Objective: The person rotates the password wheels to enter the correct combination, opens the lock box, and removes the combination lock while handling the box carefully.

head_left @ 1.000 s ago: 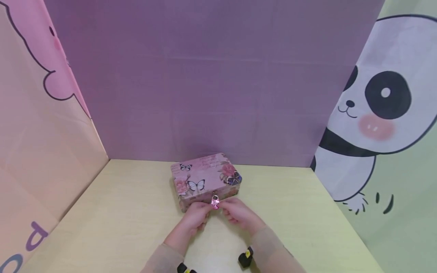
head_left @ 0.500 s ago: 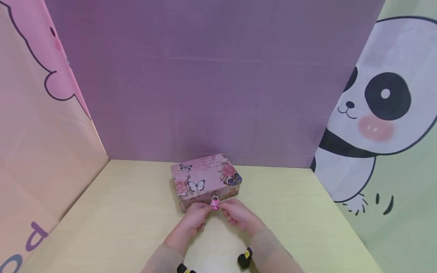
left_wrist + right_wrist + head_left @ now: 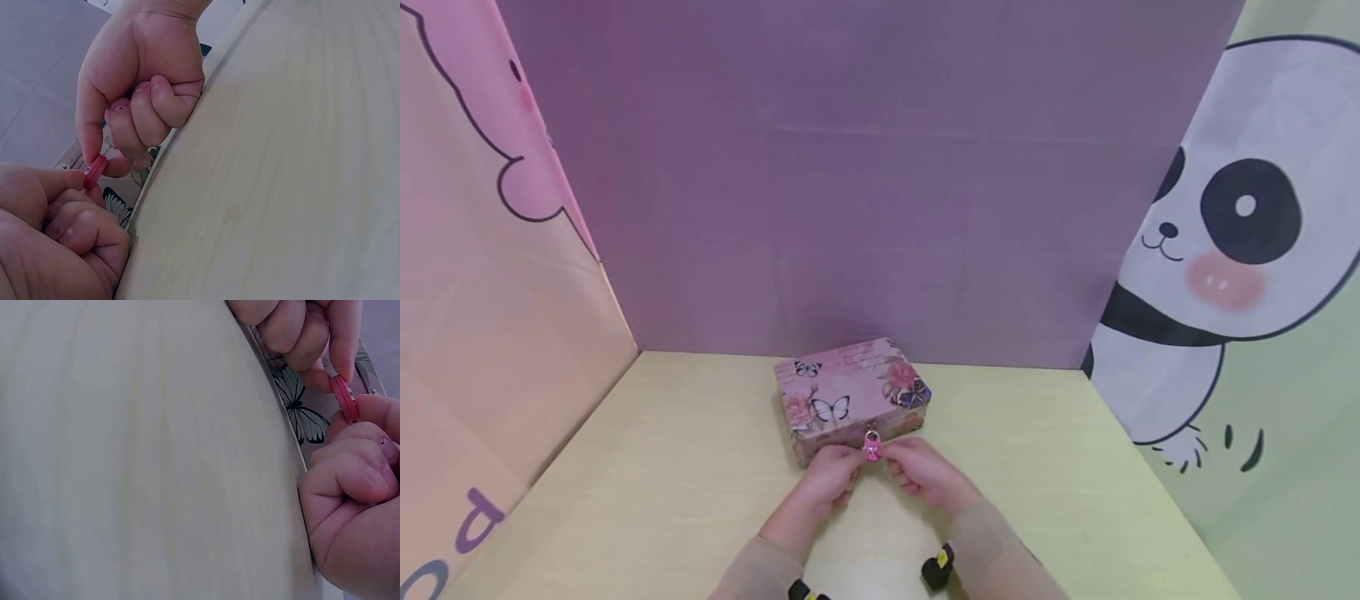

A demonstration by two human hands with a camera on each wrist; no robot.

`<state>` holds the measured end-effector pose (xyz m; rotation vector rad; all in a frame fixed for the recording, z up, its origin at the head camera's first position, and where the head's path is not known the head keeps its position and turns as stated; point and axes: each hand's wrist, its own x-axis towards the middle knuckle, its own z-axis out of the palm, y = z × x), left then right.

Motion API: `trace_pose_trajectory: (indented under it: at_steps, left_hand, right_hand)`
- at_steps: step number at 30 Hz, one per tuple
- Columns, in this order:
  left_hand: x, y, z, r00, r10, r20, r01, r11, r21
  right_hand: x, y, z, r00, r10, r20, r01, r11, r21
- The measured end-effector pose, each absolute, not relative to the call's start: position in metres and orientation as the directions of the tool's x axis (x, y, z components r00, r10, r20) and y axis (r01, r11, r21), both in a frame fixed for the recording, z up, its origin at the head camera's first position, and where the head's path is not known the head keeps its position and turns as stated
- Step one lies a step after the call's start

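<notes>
A small pink padlock [image 3: 872, 448] hangs by its silver shackle at the front of a closed pink box [image 3: 850, 392] printed with butterflies and roses. From the left side, my left hand [image 3: 832, 475] pinches the padlock between thumb and finger. My right hand [image 3: 927, 471] pinches it from the other side, its remaining fingers curled. In the left wrist view the padlock [image 3: 95, 171] appears edge-on between both hands' fingertips. The right wrist view also shows its pink edge [image 3: 345, 399], with both thumbs against it. Where the shackle meets the box is too small to make out.
The box stands at an angle on a pale wooden table [image 3: 1037, 467], near the purple back wall [image 3: 865, 208]. Printed side walls, one with a panda [image 3: 1247, 267], border the table left and right. Black straps [image 3: 938, 568] show at the wrists.
The padlock's front has tilted slightly and lost its bright glare since one second ago. Both hands keep almost the same place and grip, and the box has not moved.
</notes>
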<state>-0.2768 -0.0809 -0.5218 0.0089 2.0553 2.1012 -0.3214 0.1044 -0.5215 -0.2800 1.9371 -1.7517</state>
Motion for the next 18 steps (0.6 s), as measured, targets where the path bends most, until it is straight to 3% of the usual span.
trace_pose_trajectory:
  at_steps: [18]
  left_hand:
    - [-0.2759, -0.0808, -0.5210, -0.980, 0.142, -0.138, -0.141, -0.010, 0.990]
  right_hand:
    - [-0.3206, 0.1032, -0.5212, -0.852, -0.462, -0.246, 0.189, 0.166, -0.968]
